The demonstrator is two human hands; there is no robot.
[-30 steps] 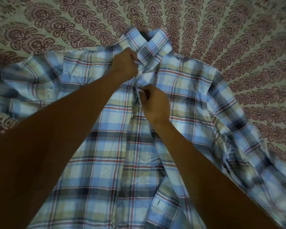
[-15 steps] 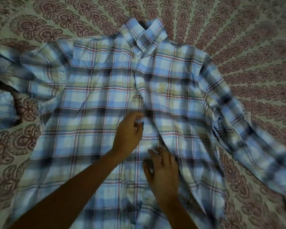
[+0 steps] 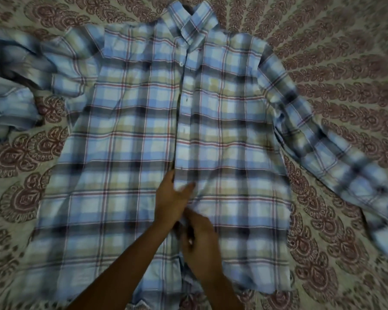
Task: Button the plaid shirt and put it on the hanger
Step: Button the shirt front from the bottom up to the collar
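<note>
The blue, green and red plaid shirt [image 3: 126, 139] lies face up on the patterned bedsheet, collar at the top, sleeves spread to both sides. A white button shows near the collar, and the front edges meet down the middle. My left hand [image 3: 171, 199] pinches the right front edge low on the placket. My right hand [image 3: 201, 245] grips the placket fabric just below it, touching the left hand. No hanger is visible.
A cream bedsheet [image 3: 336, 70] with maroon paisley rings covers the whole surface under the shirt. The left sleeve [image 3: 16, 86] is bunched at the left edge, and the right sleeve [image 3: 336, 151] stretches toward the lower right.
Both hands have moved from the collar area down the placket to the lower part of the shirt. The view has pulled back, and the front now lies flatter and closed.
</note>
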